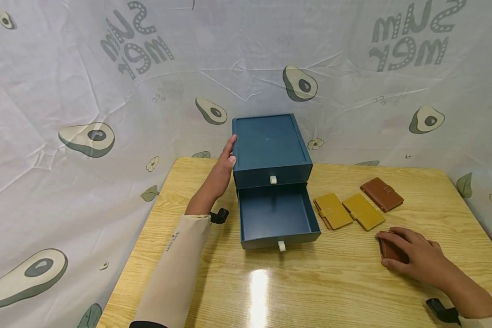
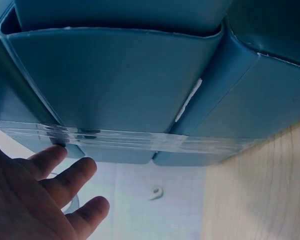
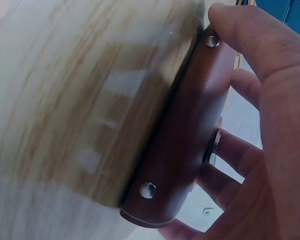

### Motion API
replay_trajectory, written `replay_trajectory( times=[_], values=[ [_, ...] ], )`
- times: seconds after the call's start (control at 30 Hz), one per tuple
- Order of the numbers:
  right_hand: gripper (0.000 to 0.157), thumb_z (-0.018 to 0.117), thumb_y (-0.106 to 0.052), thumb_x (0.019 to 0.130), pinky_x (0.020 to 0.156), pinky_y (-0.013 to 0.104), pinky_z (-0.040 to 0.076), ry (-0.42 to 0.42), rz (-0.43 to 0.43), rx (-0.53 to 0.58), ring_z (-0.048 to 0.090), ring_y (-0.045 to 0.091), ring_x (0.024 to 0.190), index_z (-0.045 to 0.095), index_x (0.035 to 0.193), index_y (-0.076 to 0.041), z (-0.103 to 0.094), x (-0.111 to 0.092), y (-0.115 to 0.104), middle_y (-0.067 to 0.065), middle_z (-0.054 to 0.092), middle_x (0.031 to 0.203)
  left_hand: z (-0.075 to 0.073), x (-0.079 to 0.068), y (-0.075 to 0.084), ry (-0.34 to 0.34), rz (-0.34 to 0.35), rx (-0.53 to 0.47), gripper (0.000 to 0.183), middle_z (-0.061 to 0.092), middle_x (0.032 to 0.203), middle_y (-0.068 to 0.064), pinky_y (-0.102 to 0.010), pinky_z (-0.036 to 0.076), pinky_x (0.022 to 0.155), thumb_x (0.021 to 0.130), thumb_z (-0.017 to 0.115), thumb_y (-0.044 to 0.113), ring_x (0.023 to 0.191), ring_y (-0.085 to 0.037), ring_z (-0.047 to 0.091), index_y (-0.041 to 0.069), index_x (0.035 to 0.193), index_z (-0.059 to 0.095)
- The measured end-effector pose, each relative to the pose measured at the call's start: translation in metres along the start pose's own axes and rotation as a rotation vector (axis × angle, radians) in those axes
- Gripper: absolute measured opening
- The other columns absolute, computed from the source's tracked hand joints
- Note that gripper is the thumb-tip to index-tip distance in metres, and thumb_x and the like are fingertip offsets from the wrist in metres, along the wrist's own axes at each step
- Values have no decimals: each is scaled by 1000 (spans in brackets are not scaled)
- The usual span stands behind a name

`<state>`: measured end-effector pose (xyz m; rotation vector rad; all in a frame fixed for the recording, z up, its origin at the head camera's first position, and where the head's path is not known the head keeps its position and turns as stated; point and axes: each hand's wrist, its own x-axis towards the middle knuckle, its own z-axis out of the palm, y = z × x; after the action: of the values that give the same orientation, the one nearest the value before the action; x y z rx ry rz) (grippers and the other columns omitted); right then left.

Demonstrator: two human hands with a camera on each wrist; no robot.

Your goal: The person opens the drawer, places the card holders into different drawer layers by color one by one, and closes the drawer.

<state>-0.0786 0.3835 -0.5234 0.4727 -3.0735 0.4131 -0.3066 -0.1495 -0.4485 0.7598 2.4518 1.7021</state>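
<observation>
A dark blue two-drawer box (image 1: 266, 141) stands on the table, its lower drawer (image 1: 276, 214) pulled out with nothing in it. The left hand (image 1: 219, 175) touches the upper left side of the box with fairly straight, spread fingers; clear tape (image 2: 140, 137) crosses that side in the left wrist view. On the right, the right hand (image 1: 420, 257) grips a brown leather notebook (image 1: 391, 250) between thumb and fingers. Two metal rivets show on the notebook's spine (image 3: 180, 125) in the right wrist view. Much of its cover is hidden under the hand.
Two mustard-yellow notebooks (image 1: 333, 211) (image 1: 363, 211) lie beside the open drawer. Another brown notebook (image 1: 381, 194) with a strap clasp lies behind them. A printed avocado cloth (image 1: 246, 45) hangs behind the wooden table (image 1: 311, 291).
</observation>
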Motion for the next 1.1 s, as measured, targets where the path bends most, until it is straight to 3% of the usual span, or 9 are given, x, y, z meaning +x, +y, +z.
replay_trajectory(
  times=[0.17, 0.37, 0.7, 0.93, 1.1],
  values=[
    [71, 92, -39, 87, 68, 64, 52, 29, -56, -2, 59, 52, 121, 61, 149, -25, 2, 1, 3, 21, 54, 145, 0, 0, 0, -4, 4, -5, 94, -2, 181, 9, -68, 9, 129, 98, 25, 91, 167, -24, 1, 40, 175, 4],
    [70, 91, -42, 88, 69, 68, 52, 0, -42, -8, 57, 54, 123, 61, 149, -27, 0, 3, 4, 20, 54, 147, 0, 1, 1, -9, 22, -24, 91, -4, 182, 4, -67, 7, 130, 103, 25, 84, 168, -26, -1, 34, 176, 2],
    [66, 88, -45, 91, 69, 67, 52, -30, -22, -15, 57, 53, 124, 61, 149, -29, -2, 4, 5, 19, 54, 147, 1, 1, 2, 0, 1, -3, 85, -1, 181, 8, -67, 8, 130, 105, 25, 82, 167, -23, 1, 39, 175, 4],
    [63, 84, -52, 93, 73, 73, 51, -73, 5, 2, 54, 55, 127, 63, 149, -32, -6, 5, 2, 21, 54, 149, 1, 0, 5, -2, -13, -6, 69, -1, 181, 8, -67, 8, 130, 112, 24, 60, 167, -24, 1, 40, 175, 4],
    [60, 85, -50, 92, 71, 72, 51, -80, 7, -2, 55, 56, 126, 66, 146, -31, -8, 5, 1, 21, 55, 148, 1, -1, 6, 1, -12, -13, 76, -2, 181, 9, -68, 8, 130, 109, 25, 72, 167, -24, 1, 40, 175, 4]
  ],
)
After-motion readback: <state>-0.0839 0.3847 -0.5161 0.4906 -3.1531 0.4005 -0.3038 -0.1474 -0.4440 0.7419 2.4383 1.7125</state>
